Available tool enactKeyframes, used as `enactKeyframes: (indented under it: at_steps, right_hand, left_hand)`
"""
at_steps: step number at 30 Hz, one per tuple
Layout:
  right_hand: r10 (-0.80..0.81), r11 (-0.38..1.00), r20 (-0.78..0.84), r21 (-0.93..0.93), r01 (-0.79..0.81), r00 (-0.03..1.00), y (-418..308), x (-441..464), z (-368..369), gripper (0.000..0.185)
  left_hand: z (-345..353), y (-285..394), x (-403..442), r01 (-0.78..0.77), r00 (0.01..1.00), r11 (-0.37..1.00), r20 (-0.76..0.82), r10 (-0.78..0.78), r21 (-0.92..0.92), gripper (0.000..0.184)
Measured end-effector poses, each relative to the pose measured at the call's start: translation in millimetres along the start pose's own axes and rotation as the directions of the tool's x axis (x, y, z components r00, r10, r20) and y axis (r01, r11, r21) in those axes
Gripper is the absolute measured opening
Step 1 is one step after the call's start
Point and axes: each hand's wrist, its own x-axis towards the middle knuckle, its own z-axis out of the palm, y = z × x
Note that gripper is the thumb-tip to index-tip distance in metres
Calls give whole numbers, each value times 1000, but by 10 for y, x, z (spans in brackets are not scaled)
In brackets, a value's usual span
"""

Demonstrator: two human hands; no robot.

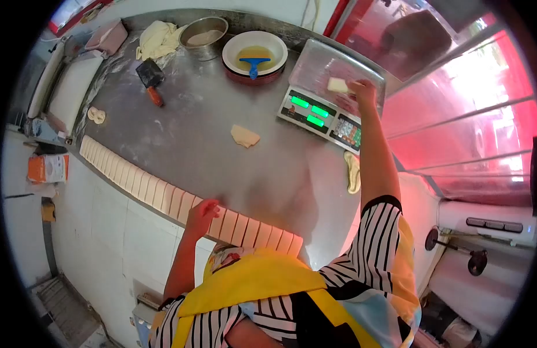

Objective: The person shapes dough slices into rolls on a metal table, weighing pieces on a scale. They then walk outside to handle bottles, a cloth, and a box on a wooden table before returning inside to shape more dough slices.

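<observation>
My right hand [364, 93] reaches over the metal tray [312, 61] of a digital scale [289, 107]. A small pale piece of dough [337, 85] is pinched at its fingertips. Green digits are lit on the scale's display. My left hand [203, 217] hovers at the row of cut dough slices [146, 187], its fingers loosely bent and apart, with nothing seen in them. The slices lie side by side along the table's near edge. A loose flat dough piece [244, 136] rests mid-table, and a twisted dough strip [352, 173] lies below the scale.
Along the back stand a white bowl [233, 49] of yellowish liquid holding a blue scraper [254, 65], a steel bowl [207, 52] and a dough heap [158, 39]. A scraper with an orange handle [155, 97] lies left. A roller machine [74, 87] occupies the left end.
</observation>
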Motion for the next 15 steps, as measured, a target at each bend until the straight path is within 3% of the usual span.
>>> enactKeyframes:
  at_steps: [1, 2, 5, 7, 8, 11, 12, 15]
  right_hand:
    - [-103, 932, -45, -354, 80, 994, 59, 98, 10, 48]
    - [-74, 902, 2, -427, 68, 997, 134, 175, 6, 51]
    - [-471, 776, -222, -564, 281, 854, 57, -160, -262, 48]
    - [-430, 881, -183, -299, 367, 884, 337, -394, -459, 46]
    - [-360, 908, -161, -284, 306, 919, 370, -626, -557, 44]
    - [-184, 973, -99, -160, 167, 978, 506, -1268, -798, 37]
    - [-113, 991, -108, -82, 105, 988, 596, -1427, -845, 37]
    - [58, 994, -104, 97, -48, 993, 702, -1756, -951, 36]
  left_hand:
    - [43, -76, -23, 11, 1000, 999, -25, -12, -45, 23]
    - [85, -134, -31, 24, 998, 996, -47, -28, -88, 22]
    - [184, -155, 50, 18, 999, 1000, 37, -18, 10, 24]
    - [260, 27, 259, -180, 984, 936, 37, 177, 302, 31]
    - [311, 132, 387, -264, 962, 860, 59, 265, 436, 36]
    - [415, 420, 989, -382, 879, 508, 133, 458, 772, 57]
    - [445, 488, 1216, -397, 823, 340, 166, 544, 853, 62]
    - [448, 694, 1754, -400, 740, 107, 252, 624, 910, 60]
